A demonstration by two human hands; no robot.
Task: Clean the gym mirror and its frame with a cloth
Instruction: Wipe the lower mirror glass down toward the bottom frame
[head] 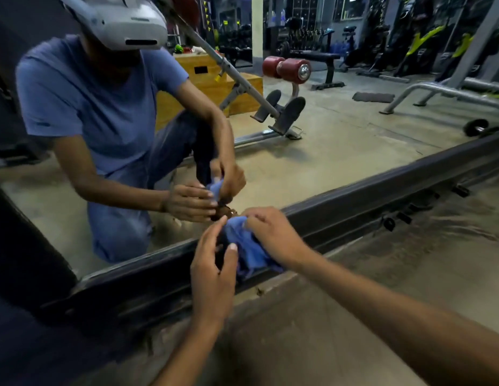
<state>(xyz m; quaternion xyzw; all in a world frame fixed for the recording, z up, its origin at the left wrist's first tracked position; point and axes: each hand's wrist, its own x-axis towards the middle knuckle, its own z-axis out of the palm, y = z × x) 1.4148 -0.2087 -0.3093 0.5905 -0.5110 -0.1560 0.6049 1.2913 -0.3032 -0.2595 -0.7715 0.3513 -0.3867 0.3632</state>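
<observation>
Blue cloth bunched low on dark mirror frame, right at bottom edge of mirror. Right hand on top of cloth, fingers curled, gripping fabric. Left hand just beside cloth, fingers loosely bent, thumb touching fabric edge; real grip there, cannot tell. Concrete floor below frame.

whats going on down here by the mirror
A person is crouched at the bottom of a gym mirror, working a blue cloth on its dark frame. The right hand grips the bunched cloth against the frame rail, and the left hand sits beside it, fingers loosely curled at the cloth's edge. The floor along the frame looks dusty, so the cleaning seems unfinished.
</observation>
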